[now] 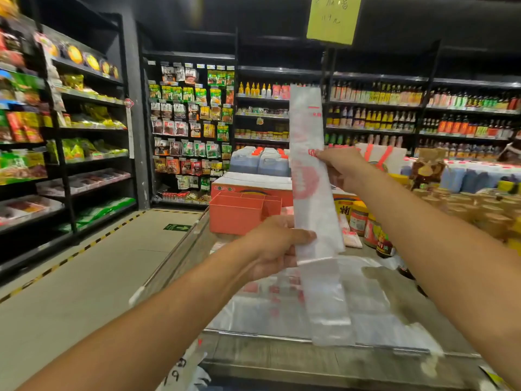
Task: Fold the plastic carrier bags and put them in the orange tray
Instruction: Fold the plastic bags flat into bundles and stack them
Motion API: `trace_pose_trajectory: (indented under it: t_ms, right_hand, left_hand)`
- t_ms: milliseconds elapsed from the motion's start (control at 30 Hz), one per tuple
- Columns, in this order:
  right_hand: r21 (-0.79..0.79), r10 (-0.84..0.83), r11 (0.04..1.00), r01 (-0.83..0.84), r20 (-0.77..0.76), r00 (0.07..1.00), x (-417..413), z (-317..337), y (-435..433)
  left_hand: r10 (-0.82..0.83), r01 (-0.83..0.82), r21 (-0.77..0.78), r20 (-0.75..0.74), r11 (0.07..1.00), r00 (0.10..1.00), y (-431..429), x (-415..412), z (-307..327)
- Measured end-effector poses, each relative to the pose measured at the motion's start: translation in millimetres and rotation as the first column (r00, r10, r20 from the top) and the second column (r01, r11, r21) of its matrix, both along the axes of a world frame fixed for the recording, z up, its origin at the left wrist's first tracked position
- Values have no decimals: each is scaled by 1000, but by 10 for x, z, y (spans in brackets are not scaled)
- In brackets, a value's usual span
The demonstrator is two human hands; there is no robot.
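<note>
I hold a clear plastic carrier bag [310,193] with red print upright in the air, folded into a long narrow strip. My left hand [277,245] grips the strip low down, thumb across its front. My right hand [342,167] pinches its right edge near the middle. The strip's lower end hangs down to the counter. More flat plastic bags [375,314] lie spread on the counter under my arms. The orange tray [235,214], with dividers inside, stands at the far end of the counter, beyond my left hand.
Jars and cans [369,230] crowd the counter's right side. Behind the tray sit cardboard boxes [251,183] and jugs. Shelves of packaged food line the left aisle and back wall. A yellow sign [334,18] hangs overhead.
</note>
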State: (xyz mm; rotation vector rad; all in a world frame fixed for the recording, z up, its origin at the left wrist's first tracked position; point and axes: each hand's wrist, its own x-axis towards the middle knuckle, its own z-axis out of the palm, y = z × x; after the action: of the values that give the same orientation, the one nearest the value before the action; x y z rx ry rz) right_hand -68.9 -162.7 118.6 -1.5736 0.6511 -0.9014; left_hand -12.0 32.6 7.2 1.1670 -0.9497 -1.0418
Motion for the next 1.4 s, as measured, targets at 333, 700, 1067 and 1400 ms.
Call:
trace_pose_trajectory:
  t_ms: [333,700,1067,1400]
  right_hand:
    - [222,-2,973,65,-273,962,75,-1401,-263]
    - [-97,-133,991,93,-626,768,15,-1718,-392]
    - [-597,-176,472,-648,-784,595,-1052,-1591,139]
    - [-770,-225,301,-563,-631,743,-1073,-1826,453]
  left_hand:
    - [71,-21,321,-145,947,987,-29,-69,-784]
    - [-28,143,409,-275,901,961,-4,-6,-899]
    - [-41,185,290,-440,939,897,3,-29,-778]
    - [-161,105,438,94,893,982,304,-118,-534]
